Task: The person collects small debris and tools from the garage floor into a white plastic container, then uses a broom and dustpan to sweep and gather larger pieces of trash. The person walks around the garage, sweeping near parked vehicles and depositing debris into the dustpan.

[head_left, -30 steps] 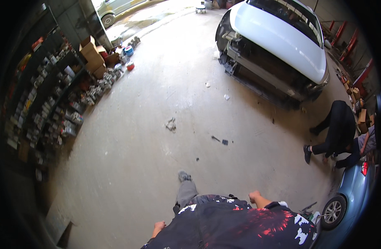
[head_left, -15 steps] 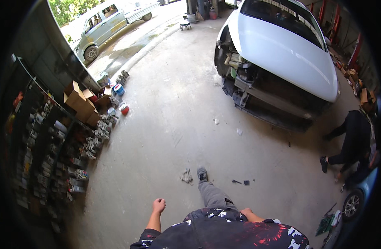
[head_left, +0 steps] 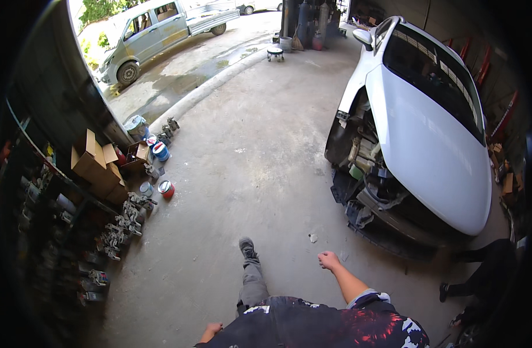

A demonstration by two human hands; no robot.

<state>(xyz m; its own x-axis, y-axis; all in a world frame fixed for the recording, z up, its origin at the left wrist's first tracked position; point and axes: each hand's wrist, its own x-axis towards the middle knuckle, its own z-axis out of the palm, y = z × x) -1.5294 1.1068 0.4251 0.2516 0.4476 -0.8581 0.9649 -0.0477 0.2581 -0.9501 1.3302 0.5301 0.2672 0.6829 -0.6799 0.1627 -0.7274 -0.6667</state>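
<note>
Out in front of my body, over the concrete floor, is my right hand (head_left: 328, 260), its fingers curled in and nothing visible in them. A small crumpled white scrap (head_left: 313, 238) lies on the floor just beyond it. My left hand (head_left: 212, 329) hangs low by my left side, partly cut off by my dark patterned shirt (head_left: 312, 325), so its fingers hardly show. One grey shoe (head_left: 247, 247) is stretched ahead in a step. Neither hand touches any object.
To the right stands a white car (head_left: 434, 145) with its front bumper off. A bent-over person (head_left: 480, 278) is beside it. Paint cans (head_left: 166, 188), cardboard boxes (head_left: 98, 168) and shelving (head_left: 51, 168) line the left wall. A round stool (head_left: 275, 53) and a pickup truck (head_left: 156, 35) are farther off.
I have stepped forward, and the car and cans appear nearer. My right hand has swung forward while my left has dropped back. The dark bits on the floor have left the view.
</note>
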